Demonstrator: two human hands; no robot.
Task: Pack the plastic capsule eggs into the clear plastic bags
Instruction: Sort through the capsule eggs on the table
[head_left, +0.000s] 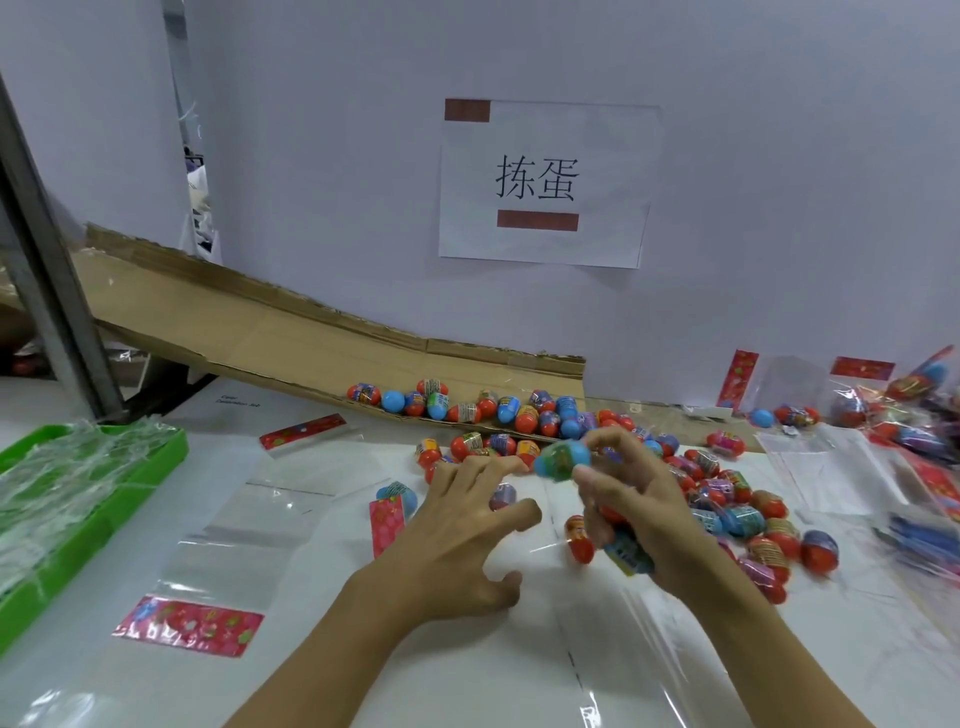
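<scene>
Capsule eggs (727, 499), red and blue with printed wrappers, lie heaped on the white tabletop (322, 649) just beyond and to the right of my hands, and a row of them runs along the lower end of the cardboard sheet (260, 332) that slopes down behind the heap. My right hand (631, 512) pinches a blue-green egg (563, 460) between fingertips and thumb above the near edge of the heap, while its lower fingers curl round at least two more, a red one (579, 538) and a blue one (631, 553), against the palm. My left hand (460, 540) hovers just left of the heap with its fingers spread and holds nothing. One blue egg (397, 496) lies apart, left of the heap, beside a red patterned bag header. Clear plastic bags (223, 551) with red headers lie flat on the tabletop farther left of the heap and under my forearms. A green tray (93, 499) of crumpled clear film sits well to the left of the heap. Filled bags (914, 415) are piled to the heap's right, blurred. A paper sign (545, 182) hangs on the wall behind the heap.
</scene>
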